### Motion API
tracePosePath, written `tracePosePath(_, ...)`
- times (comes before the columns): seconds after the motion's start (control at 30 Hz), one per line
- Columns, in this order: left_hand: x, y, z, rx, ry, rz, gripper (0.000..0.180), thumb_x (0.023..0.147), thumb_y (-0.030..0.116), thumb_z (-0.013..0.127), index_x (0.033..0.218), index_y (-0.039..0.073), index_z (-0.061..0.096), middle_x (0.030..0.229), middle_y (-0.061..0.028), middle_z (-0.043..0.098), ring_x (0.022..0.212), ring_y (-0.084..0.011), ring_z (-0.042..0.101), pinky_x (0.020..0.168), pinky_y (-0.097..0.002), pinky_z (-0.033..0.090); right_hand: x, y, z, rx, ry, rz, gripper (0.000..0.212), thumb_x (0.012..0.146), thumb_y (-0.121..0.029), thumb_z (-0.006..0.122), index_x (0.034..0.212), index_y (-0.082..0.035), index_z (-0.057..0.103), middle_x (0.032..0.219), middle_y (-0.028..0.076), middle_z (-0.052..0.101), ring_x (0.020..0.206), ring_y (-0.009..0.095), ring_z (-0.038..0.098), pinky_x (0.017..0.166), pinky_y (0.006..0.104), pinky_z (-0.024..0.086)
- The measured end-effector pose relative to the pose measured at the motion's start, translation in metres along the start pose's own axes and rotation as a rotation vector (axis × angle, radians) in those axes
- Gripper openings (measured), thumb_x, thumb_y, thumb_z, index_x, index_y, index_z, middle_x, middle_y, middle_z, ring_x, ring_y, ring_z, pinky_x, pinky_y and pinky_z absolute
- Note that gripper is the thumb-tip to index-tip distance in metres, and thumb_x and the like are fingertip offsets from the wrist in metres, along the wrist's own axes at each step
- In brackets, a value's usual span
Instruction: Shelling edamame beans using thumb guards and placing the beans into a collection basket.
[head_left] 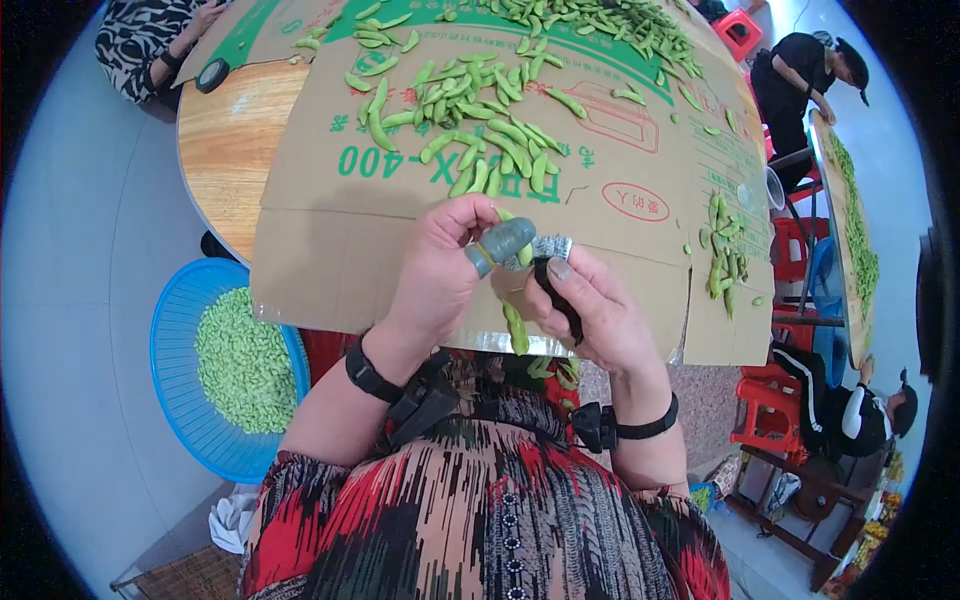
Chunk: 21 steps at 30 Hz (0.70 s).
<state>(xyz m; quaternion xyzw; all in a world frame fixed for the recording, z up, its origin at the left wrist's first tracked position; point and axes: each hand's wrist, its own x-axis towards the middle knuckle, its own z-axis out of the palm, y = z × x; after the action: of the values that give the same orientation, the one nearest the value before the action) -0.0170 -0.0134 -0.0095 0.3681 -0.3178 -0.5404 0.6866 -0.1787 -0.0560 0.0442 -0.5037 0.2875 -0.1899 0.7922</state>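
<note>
Over the near edge of the cardboard, my left hand (pixel 445 265) is closed, pinching a green soybean pod (pixel 525 252). A grey-green rubber finger cover (pixel 503 243) sits on its thumb and partly hides the pod. Close beside it, my right hand (pixel 600 305) is closed around a curved black object (pixel 558 295) whose kind I cannot make out. A grey-white knitted finger cover (pixel 552 248) on that hand lies against the pod. Below, between the hands, hangs another pod (pixel 516 328); what bears it is unclear. Heaped pods (pixel 490 110) lie beyond my hands.
Printed cardboard (pixel 340 250) covers a wooden table (pixel 225 150). At lower left a blue basket (pixel 170 400) holds shelled beans (pixel 245 360). More pods (pixel 725 240) lie at right. People sit around another table (pixel 845 240), near red stools (pixel 770 410). Another person (pixel 150 45) is at upper left.
</note>
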Motion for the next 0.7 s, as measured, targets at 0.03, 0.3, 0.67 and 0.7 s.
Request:
tracePosePath(0.03, 0.0, 0.0, -0.001, 0.062, 0.002, 0.015, 0.011, 0.081, 0.002, 0.06, 0.091, 0.006, 0.058, 0.084, 0.0009, 0.059, 0.077, -0.0059, 0.054, 0.064, -0.0182, 0.042, 0.0, -0.002, 0.002, 0.041, 0.033, 0.041, 0.023, 0.098, -0.022, 0.036, 0.09, -0.005, 0.05, 0.064, -0.005, 0.041, 0.052, 0.002, 0.031, 0.046, 0.017, 0.025)
tracePosePath(0.3, 0.0, 0.008, 0.013, 0.412, 0.03, 0.039, 0.012, 0.078, 0.001, 0.063, 0.09, 0.003, 0.063, 0.076, 0.0028, 0.056, 0.069, -0.0052, 0.052, 0.062, -0.0196, 0.041, 0.005, 0.009, -0.005, -0.161, 0.089, -0.016, 0.023, 0.097, -0.016, 0.038, 0.078, -0.007, 0.048, 0.061, -0.008, 0.038, 0.052, 0.002, 0.031, 0.047, 0.0177, 0.025)
tracePosePath(0.67, -0.003, 0.012, 0.011, 0.336, -0.182, 0.027, 0.006, 0.083, 0.001, 0.058, 0.087, 0.0, 0.062, 0.077, -0.0007, 0.057, 0.072, -0.0072, 0.055, 0.064, -0.0195, 0.042, 0.004, 0.024, -0.009, 0.18, 0.03, 0.075, 0.018, 0.094, -0.016, 0.046, 0.105, -0.008, 0.057, 0.064, -0.006, 0.044, 0.049, 0.002, 0.031, 0.043, 0.0164, 0.024)
tracePosePath(0.7, -0.005, 0.012, 0.016, 0.335, -0.127, 0.01, 0.007, 0.083, 0.004, 0.059, 0.089, 0.0, 0.061, 0.079, -0.0021, 0.059, 0.07, -0.0072, 0.055, 0.061, -0.0195, 0.043, 0.005, 0.028, -0.01, -0.034, 0.1, -0.046, 0.016, 0.094, -0.015, 0.047, 0.103, -0.008, 0.058, 0.063, -0.006, 0.045, 0.048, 0.002, 0.032, 0.043, 0.0169, 0.024)
